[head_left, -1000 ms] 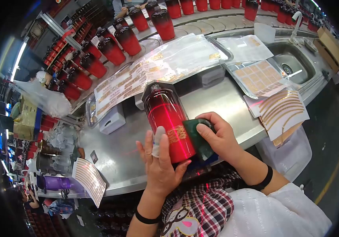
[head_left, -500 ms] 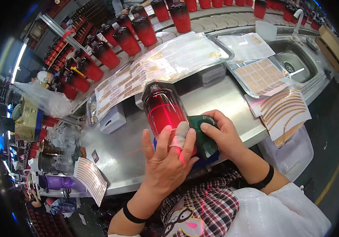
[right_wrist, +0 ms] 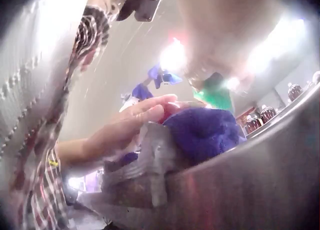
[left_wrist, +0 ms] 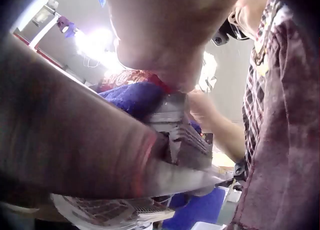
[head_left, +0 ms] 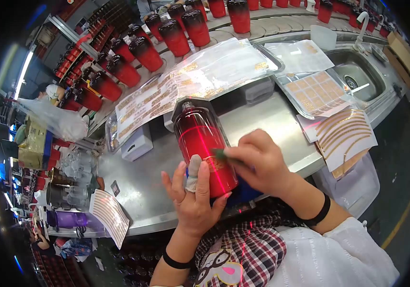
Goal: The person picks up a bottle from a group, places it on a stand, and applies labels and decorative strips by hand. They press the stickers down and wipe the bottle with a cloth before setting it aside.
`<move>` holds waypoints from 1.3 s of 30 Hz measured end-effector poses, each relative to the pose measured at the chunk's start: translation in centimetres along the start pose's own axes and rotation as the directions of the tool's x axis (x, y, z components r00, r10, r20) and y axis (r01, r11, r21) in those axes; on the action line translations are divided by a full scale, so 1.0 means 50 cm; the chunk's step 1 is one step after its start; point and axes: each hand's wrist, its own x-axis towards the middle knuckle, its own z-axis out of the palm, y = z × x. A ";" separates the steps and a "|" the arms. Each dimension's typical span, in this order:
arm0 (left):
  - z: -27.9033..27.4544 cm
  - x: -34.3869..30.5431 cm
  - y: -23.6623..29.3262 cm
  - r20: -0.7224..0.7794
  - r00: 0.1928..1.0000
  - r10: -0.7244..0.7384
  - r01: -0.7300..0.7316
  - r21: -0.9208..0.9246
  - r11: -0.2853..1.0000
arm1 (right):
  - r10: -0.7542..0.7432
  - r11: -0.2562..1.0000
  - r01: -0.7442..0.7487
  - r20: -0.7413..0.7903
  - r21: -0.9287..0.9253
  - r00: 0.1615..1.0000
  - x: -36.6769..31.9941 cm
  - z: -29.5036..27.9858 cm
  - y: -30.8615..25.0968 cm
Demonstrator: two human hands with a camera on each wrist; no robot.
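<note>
A glossy red bottle [head_left: 196, 136] lies on its back in a dark holder, its neck pointing away from me and thin red light lines across it. On its lower face is a gold decal [head_left: 214, 165]. My left hand [head_left: 193, 206] rests along the bottle's left lower side with straight fingers, one wrapped in a pale finger cover [head_left: 193, 170]. My right hand [head_left: 263, 161] pinches a flat green scraper [head_left: 220, 153], whose edge is at the decal; the fingers hide most of it. A blue cloth [right_wrist: 205, 132] lies under the bottle.
Decal sheets [head_left: 214, 67] slope behind the bottle. Gold-striped sheets [head_left: 343, 136] lie at right, more striped strips [head_left: 109, 215] at left. Several red-black bottles [head_left: 172, 38] line the conveyor [head_left: 281, 28]. A sink [head_left: 358, 71] is at far right.
My left hand moved over the decal, then back to the bottle's left side. My right hand brought the green scraper from beside the bottle onto the decal. Bottles on the conveyor shifted right.
</note>
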 end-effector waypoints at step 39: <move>0.031 -0.028 -0.028 0.000 0.972 -0.235 0.225 -0.288 0.931 | -0.262 0.949 0.302 0.304 -0.090 0.916 0.079 -0.030 -0.044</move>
